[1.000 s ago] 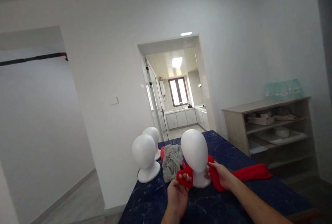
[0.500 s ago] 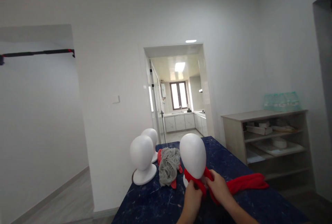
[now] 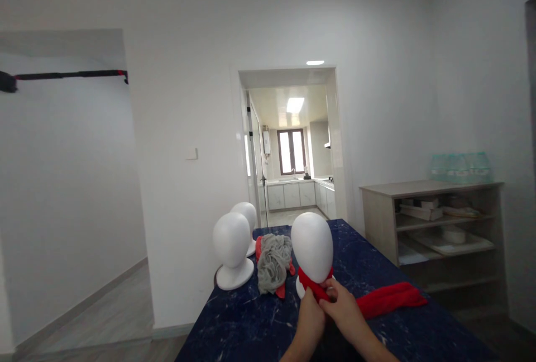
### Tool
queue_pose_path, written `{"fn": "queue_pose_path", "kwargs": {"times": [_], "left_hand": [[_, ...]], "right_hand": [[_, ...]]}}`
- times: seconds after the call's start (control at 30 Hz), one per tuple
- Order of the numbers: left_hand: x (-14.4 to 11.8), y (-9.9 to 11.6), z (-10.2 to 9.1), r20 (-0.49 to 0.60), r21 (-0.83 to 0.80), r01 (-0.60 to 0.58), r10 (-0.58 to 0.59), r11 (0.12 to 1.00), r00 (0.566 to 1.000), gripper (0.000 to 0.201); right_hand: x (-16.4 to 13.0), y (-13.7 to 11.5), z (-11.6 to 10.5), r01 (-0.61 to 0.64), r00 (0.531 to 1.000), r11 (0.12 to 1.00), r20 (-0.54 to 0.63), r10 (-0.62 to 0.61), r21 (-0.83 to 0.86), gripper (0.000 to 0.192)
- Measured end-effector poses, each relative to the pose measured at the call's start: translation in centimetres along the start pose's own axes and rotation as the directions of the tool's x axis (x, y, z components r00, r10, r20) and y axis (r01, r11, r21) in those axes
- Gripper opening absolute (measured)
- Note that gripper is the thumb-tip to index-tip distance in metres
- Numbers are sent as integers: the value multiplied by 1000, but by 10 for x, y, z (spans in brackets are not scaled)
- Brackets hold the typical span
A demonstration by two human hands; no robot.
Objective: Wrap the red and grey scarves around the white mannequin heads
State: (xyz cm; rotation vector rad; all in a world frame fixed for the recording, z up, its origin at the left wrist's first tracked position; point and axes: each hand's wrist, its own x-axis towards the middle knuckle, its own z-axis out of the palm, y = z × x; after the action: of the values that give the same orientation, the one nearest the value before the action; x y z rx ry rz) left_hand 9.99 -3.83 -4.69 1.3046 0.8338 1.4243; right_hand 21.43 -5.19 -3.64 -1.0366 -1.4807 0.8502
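Observation:
A white mannequin head [image 3: 312, 247] stands upright on the dark blue marbled table [image 3: 247, 325]. Round its neck goes a red scarf [image 3: 393, 298], whose long end trails over the table to the right. My left hand [image 3: 310, 317] is closed on the scarf at the front of the neck, its fingertips partly hidden. Close beside it, my right hand [image 3: 341, 301] pinches the scarf just under the chin. The two hands nearly touch.
Two more white mannequin heads [image 3: 231, 240] stand at the table's left edge. Between them and my hands lies a crumpled grey cloth [image 3: 273, 264] over a coral-red cloth [image 3: 280, 292]. A wooden shelf [image 3: 379, 222] carrying bottled water [image 3: 460, 167] stands to the right.
The scarf has been drawn closer across the front of the neck. My right hand has shifted in beside the left. The view has moved slightly.

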Motion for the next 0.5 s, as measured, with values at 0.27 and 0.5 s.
{"fn": "queue_pose_path", "kwargs": {"times": [0.27, 0.5], "left_hand": [[8, 5, -18, -37, -230, 227, -241, 946, 970, 38], [9, 7, -27, 12, -476, 336, -376, 813, 927, 30]], "right_hand": [[13, 25, -24, 82, 978, 919, -145, -148, -385, 30], [4, 26, -35, 192, 979, 818, 54, -195, -542, 40]]}}
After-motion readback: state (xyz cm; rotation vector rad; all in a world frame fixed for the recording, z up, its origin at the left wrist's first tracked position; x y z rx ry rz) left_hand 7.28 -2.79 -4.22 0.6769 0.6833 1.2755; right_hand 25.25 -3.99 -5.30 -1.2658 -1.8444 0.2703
